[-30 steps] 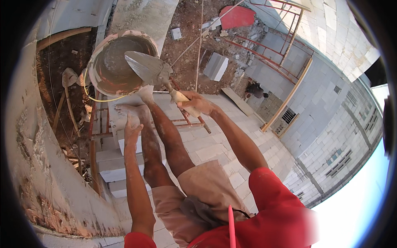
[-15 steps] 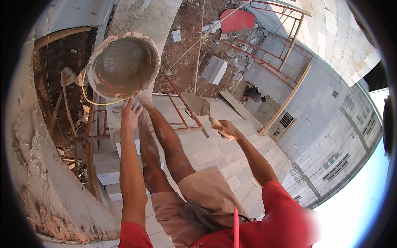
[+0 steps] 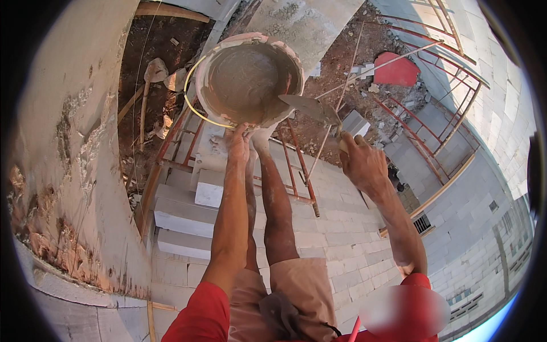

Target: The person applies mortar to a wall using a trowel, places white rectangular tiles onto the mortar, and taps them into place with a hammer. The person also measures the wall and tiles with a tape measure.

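A round bucket (image 3: 200,77), its rim crusted with mortar, stands at upper centre on a grey ledge. Wet grey mortar (image 3: 245,80) fills much of it, and a yellow handle (image 3: 187,94) hangs round its left side. My left hand (image 3: 239,141) grips the near rim beside the handle's end, its fingertips partly hidden. To the right, my right hand (image 3: 364,162) is closed round the handle of a pointed trowel (image 3: 310,107). The blade's tip reaches over the bucket's right rim, with a grey film of mortar on its face.
White blocks (image 3: 182,219) are stacked left of my legs. Rusty scaffold frames (image 3: 299,165) stand below and at far right. A shovel (image 3: 145,108) lies in the dirt at left, beside a rough plastered wall (image 3: 68,142). A red sheet (image 3: 397,69) lies on the rubble beyond.
The trowel has come from out at the right to the bucket's rim. My left hand, earlier spread against the bucket, now grips its rim. The whole view has swung left.
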Motion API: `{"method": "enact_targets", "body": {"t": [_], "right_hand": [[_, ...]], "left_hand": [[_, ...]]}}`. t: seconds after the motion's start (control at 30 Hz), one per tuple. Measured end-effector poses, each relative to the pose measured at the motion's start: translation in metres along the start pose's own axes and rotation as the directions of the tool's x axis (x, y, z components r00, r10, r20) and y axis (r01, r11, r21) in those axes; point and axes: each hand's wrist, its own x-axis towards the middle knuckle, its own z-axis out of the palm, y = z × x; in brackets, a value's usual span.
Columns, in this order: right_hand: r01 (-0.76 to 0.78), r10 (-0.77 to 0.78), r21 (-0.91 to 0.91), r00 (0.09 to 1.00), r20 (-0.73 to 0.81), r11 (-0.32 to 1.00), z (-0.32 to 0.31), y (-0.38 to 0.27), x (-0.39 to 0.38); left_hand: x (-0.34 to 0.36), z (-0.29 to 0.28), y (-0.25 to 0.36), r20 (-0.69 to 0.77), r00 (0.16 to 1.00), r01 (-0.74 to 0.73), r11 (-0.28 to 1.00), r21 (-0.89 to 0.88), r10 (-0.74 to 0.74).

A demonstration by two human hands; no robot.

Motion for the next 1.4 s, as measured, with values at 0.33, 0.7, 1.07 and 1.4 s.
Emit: {"method": "enact_targets", "body": {"t": [0.33,0.7,1.07,1.4], "right_hand": [[0.208,-0.19,-0.026,0.932,0.308,0.978,-0.043,-0.07,0.065],[0.391,-0.294,-0.277,0.895,0.334,0.877,-0.127,-0.096,-0.053],[0.227,-0.462,0.579,0.835,0.298,0.783,-0.244,-0.144,-0.269],[0.297,-0.553,0.658,0.804,0.219,0.692,-0.391,-0.141,-0.325]], "left_hand": [[-0.029,0.051,0.05,-0.134,0.984,-0.061,0.922,0.383,0.121],[-0.292,0.1,0.166,-0.22,0.931,-0.078,0.748,0.659,0.291],[-0.482,0.139,0.262,-0.142,0.904,-0.297,0.833,0.467,0.403],[-0.545,0.143,0.283,-0.231,0.894,-0.351,0.921,0.167,0.383]]}}
